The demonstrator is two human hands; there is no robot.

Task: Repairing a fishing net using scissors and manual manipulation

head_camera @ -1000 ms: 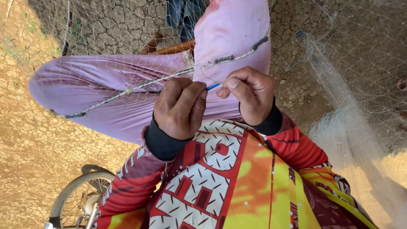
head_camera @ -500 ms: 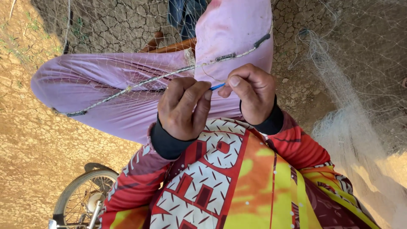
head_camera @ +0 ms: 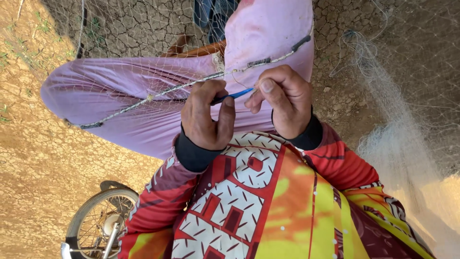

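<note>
- Left hand (head_camera: 206, 115): curled closed, pinching the dark rear end of a slim blue plastic netting needle (head_camera: 233, 96) between thumb and fingers.
- Right hand (head_camera: 282, 98): closed, thumb and forefinger pinching at the needle's front tip, right where it meets the net cord.
- Blue needle spans the small gap between both hands, tilted slightly, just below the cord.
- Thin pale rope edge line with dark tubular weights (head_camera: 258, 62) runs diagonally over the lap, from the lower left of the thigh up past the right hand; both hands touch or sit just beside it.
- Fine whitish mesh fishing net (head_camera: 397, 139) drapes over the lap and piles on the ground at the right edge.
- Lilac-pink trousers (head_camera: 110, 96) carry the net and cord.
- Red, yellow and white patterned long-sleeve jersey with black cuffs (head_camera: 268, 201) fills the bottom centre.
- Spoked bike wheel (head_camera: 98, 223) at the bottom left corner.
- Cracked dry brown earth (head_camera: 33, 158) all around.
</note>
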